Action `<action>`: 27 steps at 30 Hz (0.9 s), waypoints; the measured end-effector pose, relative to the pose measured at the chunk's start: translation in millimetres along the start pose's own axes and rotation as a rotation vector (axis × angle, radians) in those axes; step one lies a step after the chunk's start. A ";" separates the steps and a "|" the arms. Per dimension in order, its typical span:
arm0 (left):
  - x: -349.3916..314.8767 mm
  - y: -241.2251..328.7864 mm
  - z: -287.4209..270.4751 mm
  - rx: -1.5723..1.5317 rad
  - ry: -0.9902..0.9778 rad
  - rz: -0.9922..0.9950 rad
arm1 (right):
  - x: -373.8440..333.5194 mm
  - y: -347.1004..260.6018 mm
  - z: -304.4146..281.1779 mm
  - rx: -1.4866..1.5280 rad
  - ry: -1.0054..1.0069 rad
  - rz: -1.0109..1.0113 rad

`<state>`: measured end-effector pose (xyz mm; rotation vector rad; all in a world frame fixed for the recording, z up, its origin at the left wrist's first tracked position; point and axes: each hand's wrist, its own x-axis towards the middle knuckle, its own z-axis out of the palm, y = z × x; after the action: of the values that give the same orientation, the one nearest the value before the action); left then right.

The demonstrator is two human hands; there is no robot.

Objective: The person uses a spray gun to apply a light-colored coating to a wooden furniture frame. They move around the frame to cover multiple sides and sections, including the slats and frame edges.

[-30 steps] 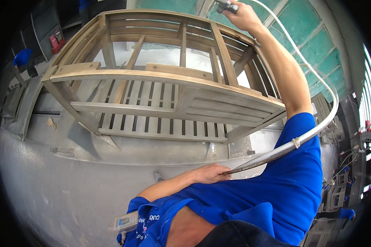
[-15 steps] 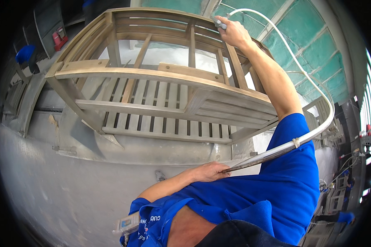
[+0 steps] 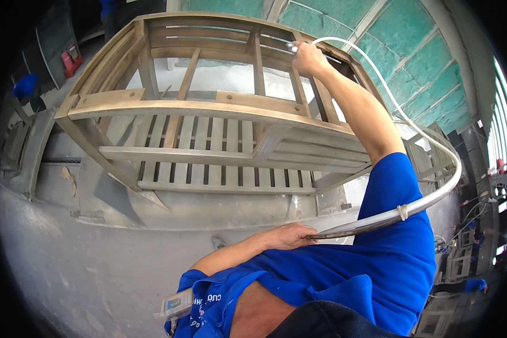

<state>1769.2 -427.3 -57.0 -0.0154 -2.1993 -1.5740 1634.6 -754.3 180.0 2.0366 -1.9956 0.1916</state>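
Observation:
A wooden furniture frame (image 3: 174,108) with a slatted lower shelf (image 3: 208,174) stands in front of me. Over its far rail, my right hand (image 3: 311,58) is closed around a small silver spray gun (image 3: 292,48), mostly hidden by the fingers. From the gun a white hose (image 3: 384,84) arcs out to the right, then curves back past my right sleeve to my waist. There my left hand (image 3: 290,235) is closed on the hose, which runs alongside a darker one, the two tied together. The fingertips of the left hand are partly hidden.
Green translucent sheeting (image 3: 332,28) in a pale frame hangs beyond the furniture. A low grey platform (image 3: 225,211) lies beneath it. At far left are a red object (image 3: 71,61) and a person in blue (image 3: 25,87). More wooden furniture (image 3: 459,267) stands at right.
My right hand with the spray gun has shifted slightly left and down, its wrist turned. The white hose swings along. My left hand stays at my waist; the whole view shifts a little.

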 end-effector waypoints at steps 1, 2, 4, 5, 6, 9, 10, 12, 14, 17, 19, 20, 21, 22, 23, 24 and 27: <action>-1.5 -1.4 0.5 -0.018 0.001 -0.021 | 4.9 -1.2 0.2 0.082 0.027 0.007; -3.5 -2.9 1.3 -0.048 0.021 -0.014 | 7.4 -0.6 -1.3 0.155 0.033 0.037; -7.8 -4.9 1.9 -0.100 0.052 0.005 | 9.9 1.5 -8.4 0.343 0.024 0.084; -9.6 -5.5 1.4 -0.121 0.063 0.018 | 10.3 2.5 -13.4 0.409 0.016 0.087; -11.3 -5.2 1.5 -0.162 0.074 0.036 | 8.8 4.0 -18.9 0.477 -0.008 0.106; -14.4 -2.1 -2.0 -0.140 0.074 0.072 | 5.5 3.2 -34.0 0.504 0.014 0.153; -15.2 -0.2 -3.8 -0.112 0.050 0.041 | 5.7 1.1 -38.9 0.490 0.042 0.168; -16.2 3.0 -8.0 -0.109 0.039 0.053 | 6.1 -3.7 -48.6 0.437 0.090 0.225; -17.6 5.6 -10.5 -0.112 0.041 0.079 | 4.9 -8.1 -58.2 0.477 0.176 0.199; -20.7 6.3 -13.4 -0.090 0.059 0.091 | 2.8 -14.0 -70.0 0.591 0.174 0.128; -22.5 5.7 -14.6 -0.093 0.053 0.080 | 3.1 -14.6 -74.8 0.638 0.184 0.038; -23.2 5.4 -15.5 -0.105 0.047 0.077 | 5.0 -14.5 -76.3 0.608 0.205 0.068; -23.7 4.9 -16.3 -0.141 0.031 0.085 | 8.1 -13.4 -77.3 0.579 0.249 0.069; -23.7 4.7 -17.1 -0.109 0.044 0.082 | 13.6 -13.5 -78.3 0.551 0.298 0.063; -23.7 4.7 -17.7 -0.109 0.047 0.087 | 18.1 -11.6 -79.0 0.543 0.339 0.016; -23.6 4.9 -17.8 -0.132 0.045 0.107 | 27.1 -14.4 -79.4 0.313 0.555 -0.029; -23.0 7.1 -17.8 -0.161 0.010 0.047 | 46.1 -20.1 -86.7 0.561 0.309 0.199</action>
<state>1797.9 -435.5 -54.0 -0.1057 -2.0442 -1.7163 1665.0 -773.0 273.6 1.9250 -2.0929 1.1468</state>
